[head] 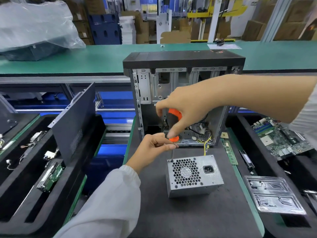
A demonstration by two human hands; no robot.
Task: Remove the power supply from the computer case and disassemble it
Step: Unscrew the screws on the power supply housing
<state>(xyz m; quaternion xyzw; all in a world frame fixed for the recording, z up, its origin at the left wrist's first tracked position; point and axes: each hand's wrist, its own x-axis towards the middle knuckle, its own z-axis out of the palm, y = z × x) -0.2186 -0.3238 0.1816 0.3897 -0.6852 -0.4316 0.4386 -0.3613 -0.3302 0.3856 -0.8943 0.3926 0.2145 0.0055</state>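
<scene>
The grey power supply [193, 176] lies on the dark mat, fan grille and power socket facing up, yellow wires trailing from it toward the open computer case [181, 83] behind. An orange-handled screwdriver [174, 127] stands upright with its tip on the screw at the grille's far left corner. My right hand [185, 109] grips the handle from above. My left hand [154, 145] pinches the metal shaft just under the handle.
A black side panel [75, 121] leans in the tray at the left, with circuit boards and small parts below it. A motherboard [281, 136], RAM sticks [229, 153] and a clear plastic tray [272, 194] lie to the right. A green conveyor runs behind.
</scene>
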